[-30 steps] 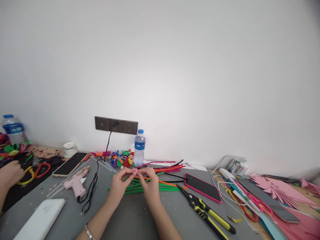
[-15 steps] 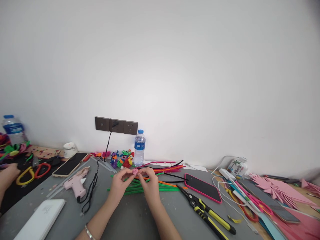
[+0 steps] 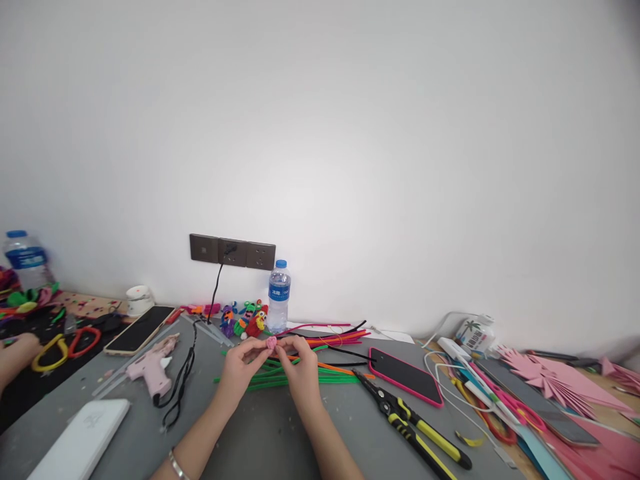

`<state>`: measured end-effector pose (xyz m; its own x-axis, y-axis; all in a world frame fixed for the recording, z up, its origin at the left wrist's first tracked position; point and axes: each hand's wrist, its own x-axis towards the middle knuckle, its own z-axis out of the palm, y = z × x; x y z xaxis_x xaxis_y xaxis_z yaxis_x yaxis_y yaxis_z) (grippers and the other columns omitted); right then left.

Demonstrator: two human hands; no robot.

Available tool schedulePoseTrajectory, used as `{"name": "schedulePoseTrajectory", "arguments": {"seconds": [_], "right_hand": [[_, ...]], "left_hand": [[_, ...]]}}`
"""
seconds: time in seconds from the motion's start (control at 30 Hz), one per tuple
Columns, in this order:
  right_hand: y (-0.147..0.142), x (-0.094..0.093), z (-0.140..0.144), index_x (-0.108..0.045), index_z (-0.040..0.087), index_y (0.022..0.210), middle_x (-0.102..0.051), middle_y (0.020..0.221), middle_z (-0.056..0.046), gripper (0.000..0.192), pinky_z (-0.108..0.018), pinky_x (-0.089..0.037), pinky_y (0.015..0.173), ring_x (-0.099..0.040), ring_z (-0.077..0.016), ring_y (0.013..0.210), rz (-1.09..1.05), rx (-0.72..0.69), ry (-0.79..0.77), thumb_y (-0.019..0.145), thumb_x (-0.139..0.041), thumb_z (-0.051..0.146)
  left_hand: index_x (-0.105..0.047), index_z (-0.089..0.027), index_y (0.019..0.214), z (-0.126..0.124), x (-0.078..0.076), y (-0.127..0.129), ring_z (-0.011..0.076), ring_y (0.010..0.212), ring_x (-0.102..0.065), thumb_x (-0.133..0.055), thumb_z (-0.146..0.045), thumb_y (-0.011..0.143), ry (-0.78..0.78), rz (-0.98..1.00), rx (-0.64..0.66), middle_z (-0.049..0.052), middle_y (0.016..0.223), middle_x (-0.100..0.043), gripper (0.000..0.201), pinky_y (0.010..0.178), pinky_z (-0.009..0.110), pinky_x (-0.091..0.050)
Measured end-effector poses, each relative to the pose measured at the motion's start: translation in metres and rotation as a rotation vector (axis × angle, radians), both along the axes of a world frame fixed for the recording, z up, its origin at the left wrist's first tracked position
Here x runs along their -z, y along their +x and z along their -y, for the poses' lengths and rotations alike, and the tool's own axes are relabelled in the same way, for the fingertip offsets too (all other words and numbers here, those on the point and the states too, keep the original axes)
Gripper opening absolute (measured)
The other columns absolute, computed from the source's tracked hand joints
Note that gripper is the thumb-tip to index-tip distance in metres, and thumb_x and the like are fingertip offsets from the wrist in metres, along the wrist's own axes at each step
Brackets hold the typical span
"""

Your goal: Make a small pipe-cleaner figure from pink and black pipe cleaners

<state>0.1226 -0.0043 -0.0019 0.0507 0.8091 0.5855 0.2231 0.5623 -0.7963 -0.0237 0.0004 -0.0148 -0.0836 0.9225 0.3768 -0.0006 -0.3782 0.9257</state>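
My left hand (image 3: 241, 369) and my right hand (image 3: 300, 371) meet above the grey table (image 3: 260, 440), fingertips pinched together on a small pink coiled piece (image 3: 271, 343). Both hands hold it just over a loose pile of green, orange, red and black pipe cleaners (image 3: 300, 373). A bracelet sits on my left wrist.
Yellow-handled pliers (image 3: 415, 427) and a pink-cased phone (image 3: 406, 375) lie to the right; a pink glue gun (image 3: 151, 369), black cord and white box (image 3: 80, 440) to the left. A water bottle (image 3: 279, 296) and small figures stand by the wall. Another person's hand (image 3: 15, 353) rests far left.
My hands stay almost still, only turning the pink piece slightly. The other person's hand at far left has drawn back toward the frame edge.
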Motion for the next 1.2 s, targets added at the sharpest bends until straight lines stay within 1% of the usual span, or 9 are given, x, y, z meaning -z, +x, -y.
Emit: {"name": "schedulePoseTrajectory", "arguments": {"seconds": [0.2,0.33,0.5,0.6,0.73,0.9,1.03,1.2], "right_hand": [[0.000,0.000,0.000,-0.065,0.019,0.077,-0.067,0.073,-0.004,0.008,-0.029,-0.054,0.064,-0.065,-0.0185,0.066,-0.023,-0.012,-0.001,0.082,-0.060,0.023],[0.000,0.003,-0.001,-0.066,0.019,0.078,-0.068,0.075,-0.005,0.007,-0.030,-0.053,0.066,-0.065,-0.0195,0.068,0.001,0.001,-0.010,0.081,-0.061,0.022],[0.000,0.004,-0.002,-0.067,0.019,0.078,-0.069,0.075,-0.005,0.007,-0.031,-0.053,0.066,-0.065,-0.0201,0.069,0.007,0.015,-0.017,0.081,-0.061,0.022],[0.000,0.002,-0.001,-0.067,0.019,0.079,-0.069,0.076,-0.005,0.007,-0.031,-0.053,0.067,-0.066,-0.0204,0.070,0.003,-0.009,-0.037,0.081,-0.061,0.021],[0.000,0.000,0.000,-0.065,0.018,0.079,-0.069,0.074,-0.005,0.009,-0.029,-0.052,0.066,-0.065,-0.0192,0.068,-0.024,-0.079,-0.077,0.082,-0.057,0.020],[0.002,-0.005,0.000,-0.065,0.017,0.077,-0.068,0.068,-0.003,0.011,-0.028,-0.051,0.063,-0.063,-0.0180,0.064,-0.087,-0.143,-0.131,0.082,-0.059,0.025],[0.003,-0.008,0.000,-0.066,0.017,0.075,-0.068,0.066,-0.003,0.014,-0.027,-0.051,0.061,-0.063,-0.0174,0.061,-0.124,-0.197,-0.155,0.081,-0.061,0.029],[0.003,-0.008,0.000,-0.066,0.017,0.075,-0.067,0.066,-0.003,0.015,-0.028,-0.051,0.061,-0.063,-0.0177,0.062,-0.129,-0.188,-0.151,0.081,-0.061,0.030]], "left_hand": [[-0.075,-0.016,0.073,0.001,-0.003,0.000,0.0245,0.076,-0.072,-0.074,-0.035,0.067,0.007,-0.026,-0.022,0.006,0.079,-0.076,0.020,0.072,0.033,-0.061],[-0.075,-0.018,0.077,0.004,-0.008,0.001,0.0232,0.076,-0.071,-0.072,-0.035,0.070,0.038,-0.062,-0.008,0.006,0.078,-0.075,0.019,0.072,0.032,-0.061],[-0.073,-0.017,0.074,0.005,-0.010,0.001,0.0218,0.071,-0.069,-0.073,-0.038,0.070,0.057,-0.077,-0.025,0.005,0.074,-0.072,0.021,0.068,0.031,-0.059],[-0.072,-0.017,0.075,0.004,-0.008,0.001,0.0215,0.072,-0.069,-0.072,-0.037,0.072,0.035,-0.072,-0.007,0.004,0.075,-0.072,0.020,0.069,0.030,-0.059],[-0.071,-0.017,0.078,0.003,-0.004,-0.001,0.0218,0.074,-0.069,-0.072,-0.036,0.073,-0.008,-0.060,0.047,0.005,0.078,-0.074,0.020,0.071,0.031,-0.058],[-0.068,-0.016,0.074,0.003,-0.004,0.001,0.0204,0.070,-0.069,-0.073,-0.037,0.071,-0.042,-0.018,0.080,0.004,0.071,-0.072,0.022,0.069,0.030,-0.057],[-0.067,-0.017,0.072,0.004,-0.006,0.002,0.0193,0.068,-0.067,-0.074,-0.042,0.069,-0.060,0.020,0.080,0.003,0.068,-0.071,0.026,0.068,0.029,-0.056],[-0.066,-0.017,0.067,0.003,-0.009,0.001,0.0191,0.065,-0.066,-0.075,-0.044,0.066,-0.065,-0.044,0.056,0.002,0.064,-0.069,0.028,0.064,0.028,-0.055]]}}
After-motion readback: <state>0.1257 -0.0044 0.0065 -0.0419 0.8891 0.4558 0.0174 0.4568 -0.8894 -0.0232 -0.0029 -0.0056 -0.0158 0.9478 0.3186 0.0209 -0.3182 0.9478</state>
